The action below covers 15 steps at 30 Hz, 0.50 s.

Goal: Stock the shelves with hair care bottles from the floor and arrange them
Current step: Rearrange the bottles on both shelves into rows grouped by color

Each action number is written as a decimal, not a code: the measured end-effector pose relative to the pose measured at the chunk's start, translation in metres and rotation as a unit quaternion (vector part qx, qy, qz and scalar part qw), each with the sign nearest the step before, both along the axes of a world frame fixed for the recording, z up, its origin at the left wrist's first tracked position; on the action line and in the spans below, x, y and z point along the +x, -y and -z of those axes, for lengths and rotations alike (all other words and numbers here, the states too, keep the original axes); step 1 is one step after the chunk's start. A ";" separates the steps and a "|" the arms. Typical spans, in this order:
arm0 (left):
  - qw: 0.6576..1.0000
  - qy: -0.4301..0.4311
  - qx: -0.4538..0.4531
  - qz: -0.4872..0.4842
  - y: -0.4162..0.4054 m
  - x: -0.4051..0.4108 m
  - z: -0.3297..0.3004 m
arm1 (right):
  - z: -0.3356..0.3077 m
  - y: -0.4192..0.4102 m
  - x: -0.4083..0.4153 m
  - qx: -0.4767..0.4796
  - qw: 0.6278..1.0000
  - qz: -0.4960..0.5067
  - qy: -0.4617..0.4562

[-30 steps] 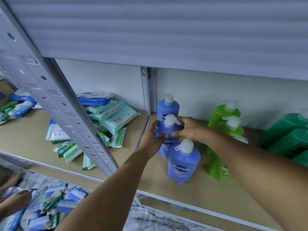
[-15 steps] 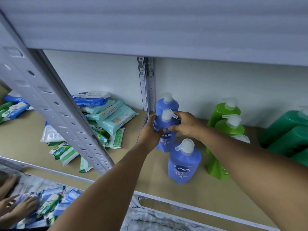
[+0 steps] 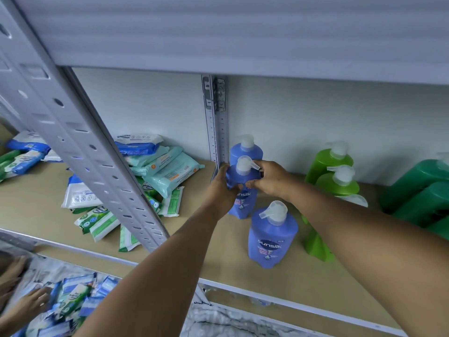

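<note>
Three blue Sunsilk pump bottles stand in a row on the tan shelf board. My left hand and my right hand both grip the shoulders of the middle blue bottle, which stands upright on the shelf. Behind it, against the back wall, is the rear blue bottle. The front blue bottle stands free, nearer the shelf edge. To the right, light green pump bottles form a second row; my right forearm hides the lower part of that row.
Dark green bottles lie at the far right. Packs of wet wipes are piled on the shelf's left section beyond the grey upright post. Another person's hands sort packs on the floor at bottom left.
The middle blue bottle has gone back toward the rear bottle, both hands still on it. The person at lower left has moved their hands among the packs.
</note>
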<state>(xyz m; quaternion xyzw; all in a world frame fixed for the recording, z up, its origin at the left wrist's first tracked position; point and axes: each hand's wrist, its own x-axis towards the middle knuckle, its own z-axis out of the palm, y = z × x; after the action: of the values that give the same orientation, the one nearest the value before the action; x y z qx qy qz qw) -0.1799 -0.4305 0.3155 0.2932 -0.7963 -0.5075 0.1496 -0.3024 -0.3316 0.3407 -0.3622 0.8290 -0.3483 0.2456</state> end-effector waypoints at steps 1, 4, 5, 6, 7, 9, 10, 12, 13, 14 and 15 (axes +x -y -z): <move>1.000 0.004 -0.005 0.003 0.000 0.000 -0.001 | 0.000 0.000 0.000 0.003 1.000 0.000 -0.001; 1.000 0.009 -0.022 0.004 -0.002 0.003 -0.001 | -0.001 -0.002 0.000 0.014 1.000 -0.015 -0.015; 1.000 0.006 -0.024 0.004 -0.002 0.003 0.000 | -0.003 -0.005 -0.001 0.015 0.999 -0.020 -0.031; 1.000 0.001 -0.022 0.003 -0.003 0.004 0.001 | -0.005 -0.008 -0.002 0.014 0.998 -0.026 -0.055; 1.000 -0.004 -0.019 0.000 -0.003 0.004 0.002 | -0.009 -0.011 -0.004 0.008 0.996 -0.034 -0.084; 1.000 -0.011 -0.018 -0.005 -0.003 0.004 0.002 | -0.019 -0.019 -0.009 -0.006 0.989 -0.060 -0.138; 1.000 -0.011 -0.024 -0.007 -0.003 0.004 0.001 | -0.026 -0.021 -0.013 -0.010 0.983 -0.082 -0.164; 0.999 -0.014 -0.052 -0.007 -0.002 0.005 -0.001 | -0.038 -0.023 -0.021 0.001 0.963 -0.144 -0.228; 0.998 -0.017 -0.066 -0.007 -0.002 0.005 -0.001 | -0.042 -0.022 -0.025 0.015 0.950 -0.176 -0.259; 0.997 -0.020 -0.075 -0.007 -0.002 0.006 -0.002 | -0.046 -0.019 -0.028 0.033 0.935 -0.206 -0.287; 0.997 -0.022 -0.080 -0.006 -0.002 0.007 -0.002 | -0.048 -0.016 -0.031 0.054 0.919 -0.234 -0.313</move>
<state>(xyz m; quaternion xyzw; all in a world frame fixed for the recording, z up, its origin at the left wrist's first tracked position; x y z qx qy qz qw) -0.1734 -0.4280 0.3173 0.2738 -0.8291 -0.4476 0.1930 -0.3330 -0.3153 0.3890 -0.6227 0.7725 -0.1048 0.0674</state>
